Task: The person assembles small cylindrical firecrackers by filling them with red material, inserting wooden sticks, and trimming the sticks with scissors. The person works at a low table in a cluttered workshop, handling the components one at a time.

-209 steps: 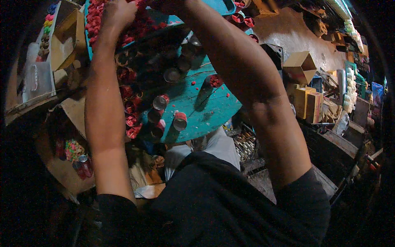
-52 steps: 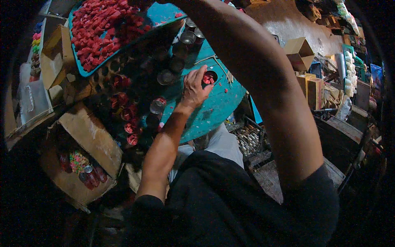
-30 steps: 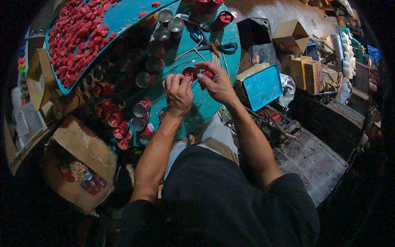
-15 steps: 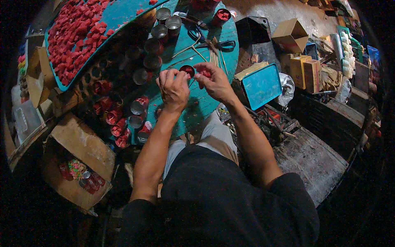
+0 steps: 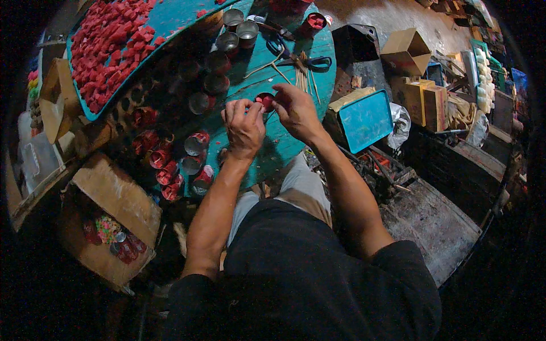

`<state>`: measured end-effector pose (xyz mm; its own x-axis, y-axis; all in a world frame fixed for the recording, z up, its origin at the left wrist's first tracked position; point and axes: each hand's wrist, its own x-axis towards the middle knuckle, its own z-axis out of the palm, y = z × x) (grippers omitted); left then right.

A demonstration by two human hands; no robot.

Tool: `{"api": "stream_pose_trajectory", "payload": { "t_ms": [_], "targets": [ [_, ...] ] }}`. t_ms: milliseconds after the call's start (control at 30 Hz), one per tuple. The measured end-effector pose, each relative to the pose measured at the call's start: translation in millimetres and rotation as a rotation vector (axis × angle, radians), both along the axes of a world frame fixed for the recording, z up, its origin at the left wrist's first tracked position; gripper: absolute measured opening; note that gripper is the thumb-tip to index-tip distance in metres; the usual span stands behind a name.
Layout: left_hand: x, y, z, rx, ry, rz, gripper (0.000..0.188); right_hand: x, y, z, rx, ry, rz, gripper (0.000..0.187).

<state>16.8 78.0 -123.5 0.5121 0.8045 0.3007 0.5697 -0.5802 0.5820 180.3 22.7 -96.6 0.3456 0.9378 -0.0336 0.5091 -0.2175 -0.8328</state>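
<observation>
Above the worn teal tabletop (image 5: 273, 149), my left hand (image 5: 244, 128) grips a small open-topped metal can (image 5: 265, 97) with a dark rim and some red inside. My right hand (image 5: 298, 113) curls against the can's right side, its index finger by the rim. Whether it pinches a red piece is hidden. Just beyond the hands lie thin wooden sticks (image 5: 300, 73) and black-handled scissors (image 5: 318, 64). Several empty cut cans (image 5: 227, 42) stand at the far left of the table. Another can (image 5: 315, 21), filled with red chunks, stands at the far edge.
A large teal tray (image 5: 88, 112) heaped with red chunks (image 5: 114, 48) is at the far left. Crumpled red cans (image 5: 165, 170) lie near the left table edge. An open cardboard box (image 5: 116, 187) sits lower left. At right are a blue tray (image 5: 364, 120) and cardboard boxes (image 5: 406, 52).
My right hand has moved in against the can; the red piece seen in its fingers before is out of sight. The whole view has shifted slightly.
</observation>
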Motion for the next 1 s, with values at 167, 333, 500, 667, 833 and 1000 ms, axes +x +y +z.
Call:
{"api": "stream_pose_trajectory", "payload": {
  "t_ms": [167,333,500,667,833,1000],
  "targets": [
    [-1,0,1,-0.008,-0.022,-0.004,0.019,-5,-7,3,0.067,0.052,0.025,0.023],
    [3,4,-1,-0.012,-0.046,-0.007,0.019,-11,-15,-1,-0.004,-0.025,0.057,0.021],
    [6,5,0,-0.05,-0.071,-0.01,0.02,-16,-16,-5,0.033,0.067,0.015,0.021],
    [11,10,6,-0.126,-0.021,-0.033,0.018,-13,-18,-4,-0.192,-0.038,-0.009,0.031],
    [7,19,7,-0.273,-0.081,-0.063,0.021,-19,-20,-1,0.024,0.23,-0.03,0.032],
    [-7,14,6,-0.328,-0.086,-0.016,0.025,-5,-31,14,-0.293,0.334,-0.123,0.027]
  ]
}}
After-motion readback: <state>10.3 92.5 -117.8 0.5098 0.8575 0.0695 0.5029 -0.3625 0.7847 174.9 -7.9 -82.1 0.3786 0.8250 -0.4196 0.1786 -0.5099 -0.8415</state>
